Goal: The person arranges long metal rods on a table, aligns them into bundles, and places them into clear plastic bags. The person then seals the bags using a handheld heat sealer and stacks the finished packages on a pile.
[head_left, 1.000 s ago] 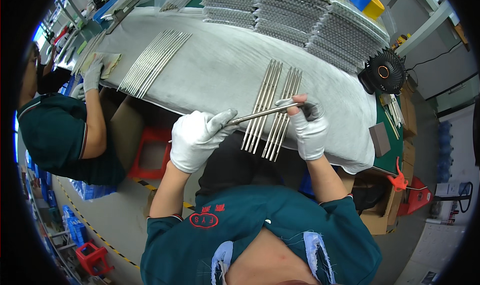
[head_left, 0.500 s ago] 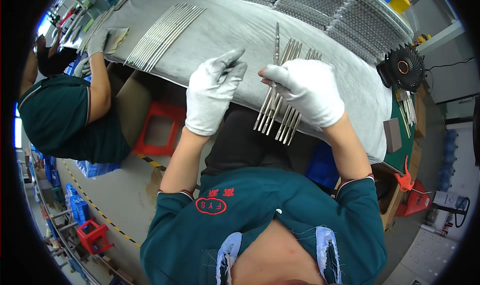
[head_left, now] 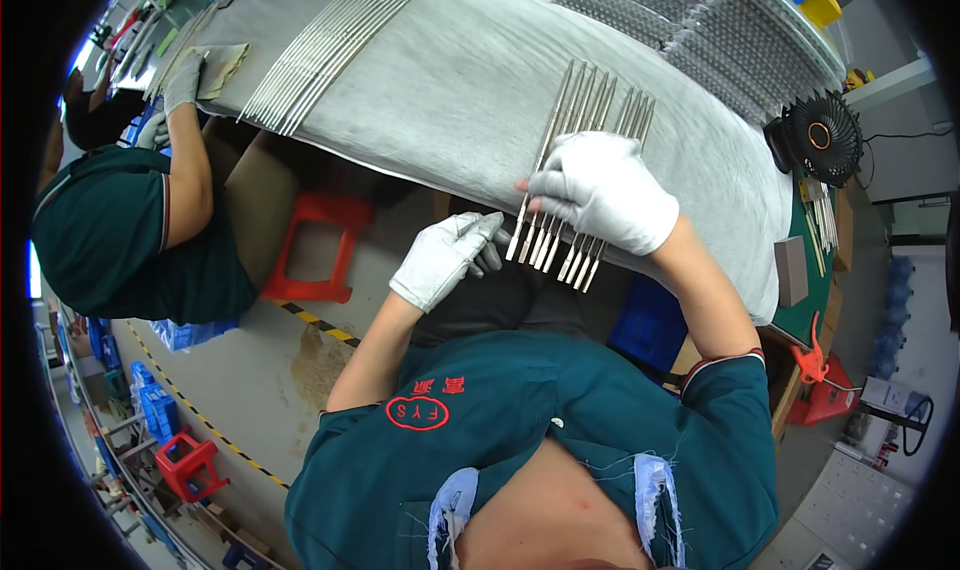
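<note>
My right hand (head_left: 607, 192), in a white glove with bare fingertips poking out, lies over a row of slim metal rods on the cloth-covered table. Its thumb and finger pinch the leftmost metal rod (head_left: 518, 232), which lines up beside the others. The palm hides the middle of the row. A narrow gap splits the rods into a left group and a right group (head_left: 578, 266); their near ends jut past the table edge. My left hand (head_left: 445, 260), also gloved, hovers just off that edge, fingers loosely bent and apart, with nothing visible in it.
Another row of metal rods (head_left: 322, 60) lies farther left, near a co-worker's gloved hand (head_left: 184, 82). Stacked grey textured trays (head_left: 700, 30) line the far side. A black fan (head_left: 818, 137) and a grey block (head_left: 791, 272) stand right. A red stool (head_left: 318, 245) is below the table.
My right hand has lowered the rod toward me, level with the row's left side. My left hand has dropped back from above the table to just off its edge.
</note>
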A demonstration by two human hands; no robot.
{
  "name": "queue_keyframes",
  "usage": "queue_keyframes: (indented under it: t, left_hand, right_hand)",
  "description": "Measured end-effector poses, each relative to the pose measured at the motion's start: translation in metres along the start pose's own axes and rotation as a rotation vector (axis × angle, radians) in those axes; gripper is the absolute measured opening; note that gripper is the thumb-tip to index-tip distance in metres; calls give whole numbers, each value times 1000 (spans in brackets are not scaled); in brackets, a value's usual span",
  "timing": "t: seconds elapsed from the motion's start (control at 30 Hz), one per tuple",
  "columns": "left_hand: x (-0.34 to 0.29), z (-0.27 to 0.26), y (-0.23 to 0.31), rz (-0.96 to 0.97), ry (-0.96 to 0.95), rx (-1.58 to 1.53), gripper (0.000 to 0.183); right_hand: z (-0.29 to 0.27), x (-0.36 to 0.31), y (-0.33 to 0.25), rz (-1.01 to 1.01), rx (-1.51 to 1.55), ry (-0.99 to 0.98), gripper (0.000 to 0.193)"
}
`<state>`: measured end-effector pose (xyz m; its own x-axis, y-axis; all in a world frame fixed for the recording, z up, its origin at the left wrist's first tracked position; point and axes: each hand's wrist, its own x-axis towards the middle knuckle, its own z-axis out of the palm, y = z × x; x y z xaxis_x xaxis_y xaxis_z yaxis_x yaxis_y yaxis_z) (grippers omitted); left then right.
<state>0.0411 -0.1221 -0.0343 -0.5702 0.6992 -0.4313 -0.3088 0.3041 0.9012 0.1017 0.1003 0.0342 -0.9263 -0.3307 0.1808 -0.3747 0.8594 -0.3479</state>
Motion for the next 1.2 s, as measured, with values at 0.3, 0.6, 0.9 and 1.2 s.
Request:
queue_keyframes:
  t: [0.3,0.6,0.9,1.2]
  left_hand:
    - [10,22,15,-152,-357,26,47]
    - [15,24,24,-258,-466,113,48]
    - [16,25,17,-239,-425,104,45]
    - [13,35,23,-265,-431,21,38]
  right_hand:
    - [23,-7,38,12,-157,-7,48]
    - [4,-9,36,53,-56,25,46]
    - [-6,-20,24,60,-88,-79,57]
    - [-9,-42,26,172,-92,-175,70]
